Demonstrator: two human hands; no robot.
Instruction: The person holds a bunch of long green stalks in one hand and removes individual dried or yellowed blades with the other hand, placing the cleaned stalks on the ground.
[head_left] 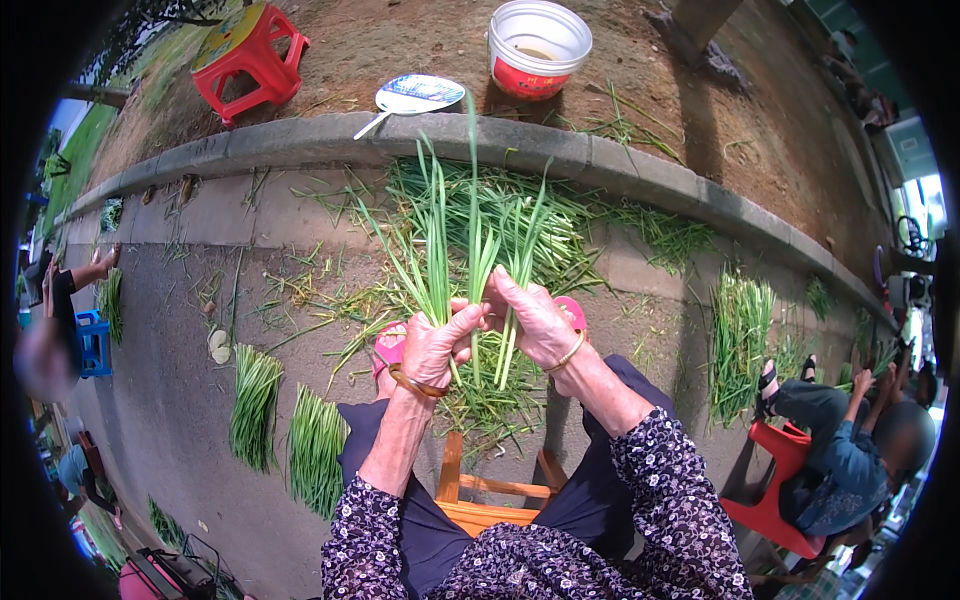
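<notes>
My left hand (440, 345) is closed round a small bunch of chive-like green stalks (432, 265), their leaves fanning upward and away from me. In my right hand (540, 325), fingers closed, are a few more stalks (515, 245) with pale lower ends pointing down. One tall stalk (475, 220) stands between the two hands, whose fingertips nearly meet; which hand grips it I cannot tell. Beyond my hands a big heap of the same stalks (560, 235) lies on the ground against the kerb. Loose green trimmings (490, 410) are scattered between my feet.
Neat bundles of stalks lie at left (257, 405), nearer me (316, 450) and at right (740, 340). On the kerb rests a hand fan (420, 93); behind it stand a white bucket (540, 50) and a red stool (250, 60). People sit at both sides, one on a red chair (775, 490).
</notes>
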